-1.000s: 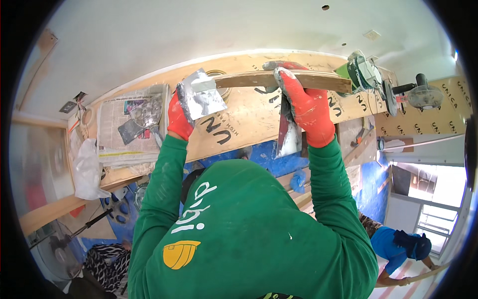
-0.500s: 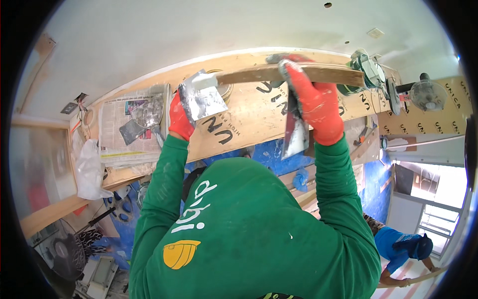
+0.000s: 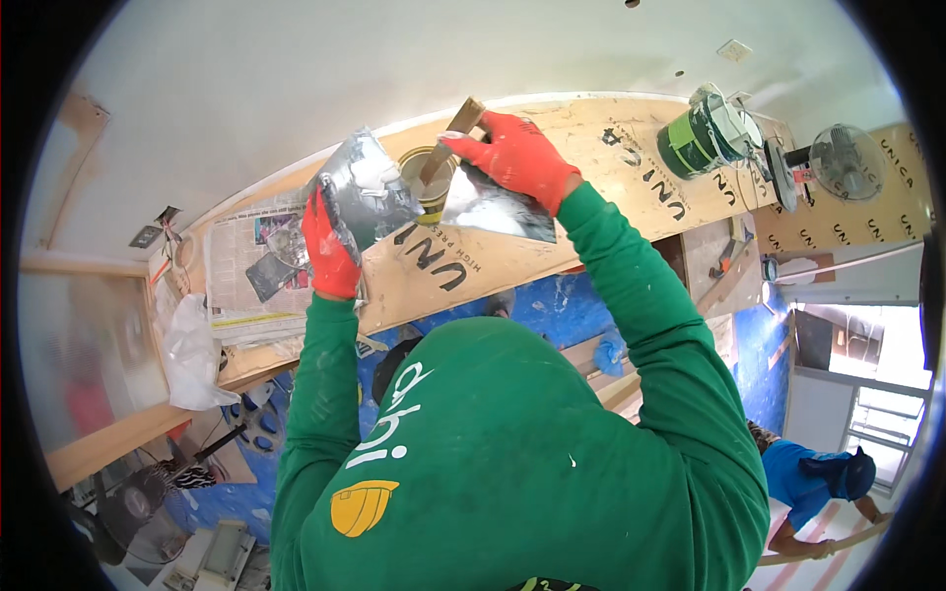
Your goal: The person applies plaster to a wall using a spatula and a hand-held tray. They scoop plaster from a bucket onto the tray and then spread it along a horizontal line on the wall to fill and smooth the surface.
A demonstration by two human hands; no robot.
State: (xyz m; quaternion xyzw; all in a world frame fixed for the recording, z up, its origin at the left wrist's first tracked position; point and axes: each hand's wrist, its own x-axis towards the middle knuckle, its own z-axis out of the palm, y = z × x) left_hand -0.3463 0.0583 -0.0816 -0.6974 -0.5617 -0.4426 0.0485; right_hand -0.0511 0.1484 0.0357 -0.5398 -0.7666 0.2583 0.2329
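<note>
My left hand (image 3: 332, 246), in a red glove, is closed on a wide metal scraper (image 3: 345, 172) smeared with white paste. In my right hand (image 3: 522, 163), also gloved in red, a wooden stick (image 3: 456, 131) is gripped by the fingers. A second metal scraper (image 3: 493, 209) hangs from that same hand, its broad blade pointing down. The stick slants toward me, its lower end at the mouth of an open can (image 3: 434, 209); whether it touches the inside I cannot tell. The left scraper's blade is close beside the can, paste facing up.
The plywood bench (image 3: 532, 251) runs along a pale wall. Newspaper (image 3: 232, 261) lies at left beside a plastic bag (image 3: 192, 350). A green bucket (image 3: 690, 143) and a fan (image 3: 847, 163) stand at right. Another person (image 3: 808, 483) in blue holds a long strip at lower right.
My right hand has moved left, turning the stick from level to steep over the can. The left scraper has shifted slightly left and tilted. The person in blue has shifted slightly in view.
</note>
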